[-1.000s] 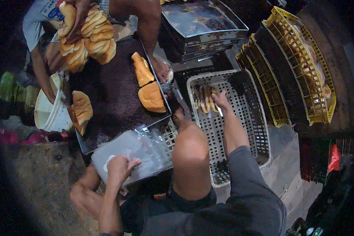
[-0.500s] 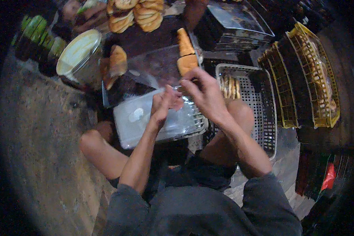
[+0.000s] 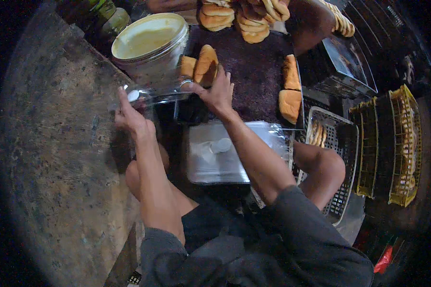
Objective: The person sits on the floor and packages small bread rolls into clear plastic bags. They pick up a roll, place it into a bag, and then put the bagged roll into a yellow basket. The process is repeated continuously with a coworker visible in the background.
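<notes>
My left hand (image 3: 131, 115), at the left over the wooden floor, pinches a clear plastic bag (image 3: 163, 98) with a white spot on it. The bag stretches sideways toward my right hand (image 3: 219, 93). That hand's thumb is at the bag's edge, and its fingers curl around the near end of a golden bread bun (image 3: 206, 64). Beside this bun another bread piece (image 3: 187, 66) is partly covered by the bag. Both pieces are at the left side of a dark tray (image 3: 254, 81). Nearer my lap lies a stack of clear plastic bags (image 3: 210, 165).
A bucket of pale cream (image 3: 151, 36) stands at the left of the tray. Two bread pieces (image 3: 290, 105) sit along its right edge. Another person's arm (image 3: 316, 24) reaches near stacked buns (image 3: 254, 28) at the back. Right are a plastic basket (image 3: 347, 167) and yellow crates (image 3: 404, 191).
My hands have moved apart and up to the left, away from over the bag stack. A clear bag now stretches between them, and my right hand has reached the bun. The view has shifted.
</notes>
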The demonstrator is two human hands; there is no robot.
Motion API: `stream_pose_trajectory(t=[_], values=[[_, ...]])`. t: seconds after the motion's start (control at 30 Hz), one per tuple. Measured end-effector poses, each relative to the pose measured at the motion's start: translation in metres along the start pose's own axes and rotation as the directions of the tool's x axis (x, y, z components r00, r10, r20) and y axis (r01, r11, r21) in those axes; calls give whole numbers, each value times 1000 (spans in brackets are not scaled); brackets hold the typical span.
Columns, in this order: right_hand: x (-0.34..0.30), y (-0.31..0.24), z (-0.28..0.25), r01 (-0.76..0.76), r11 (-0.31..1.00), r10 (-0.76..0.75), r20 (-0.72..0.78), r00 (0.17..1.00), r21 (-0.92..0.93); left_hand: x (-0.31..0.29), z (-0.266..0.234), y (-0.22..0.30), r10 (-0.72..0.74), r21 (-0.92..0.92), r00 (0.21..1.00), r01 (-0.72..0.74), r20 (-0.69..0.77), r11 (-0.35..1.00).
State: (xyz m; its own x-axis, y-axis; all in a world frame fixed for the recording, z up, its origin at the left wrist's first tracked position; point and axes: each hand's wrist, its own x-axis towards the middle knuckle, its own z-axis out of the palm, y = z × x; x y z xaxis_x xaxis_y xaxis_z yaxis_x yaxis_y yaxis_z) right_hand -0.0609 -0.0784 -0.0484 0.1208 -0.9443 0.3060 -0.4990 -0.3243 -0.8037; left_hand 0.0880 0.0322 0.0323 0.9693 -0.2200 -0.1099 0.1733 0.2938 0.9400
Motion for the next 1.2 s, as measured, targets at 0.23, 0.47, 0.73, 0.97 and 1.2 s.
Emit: stream_pose_trajectory(t=[0.23,0.47,0.73,0.97,1.2], values=[[22,14,-21,-228,939,248,49,967,-258,-23,-3,-12,-23,-131,972,55,235,990],[-6,26,-284,-380,817,281,276,919,434,-55,16,-38,-38,69,924,12,381,998],[-16,13,-318,-360,726,234,281,931,586,-187,48,-30,-203,46,527,296,825,954],[-59,0,-333,34,826,10,-75,997,562,-270,79,-49,-383,21,430,643,818,766],[-55,13,-380,395,780,-502,-109,858,-485,-322,136,-85,-456,230,419,487,785,843]])
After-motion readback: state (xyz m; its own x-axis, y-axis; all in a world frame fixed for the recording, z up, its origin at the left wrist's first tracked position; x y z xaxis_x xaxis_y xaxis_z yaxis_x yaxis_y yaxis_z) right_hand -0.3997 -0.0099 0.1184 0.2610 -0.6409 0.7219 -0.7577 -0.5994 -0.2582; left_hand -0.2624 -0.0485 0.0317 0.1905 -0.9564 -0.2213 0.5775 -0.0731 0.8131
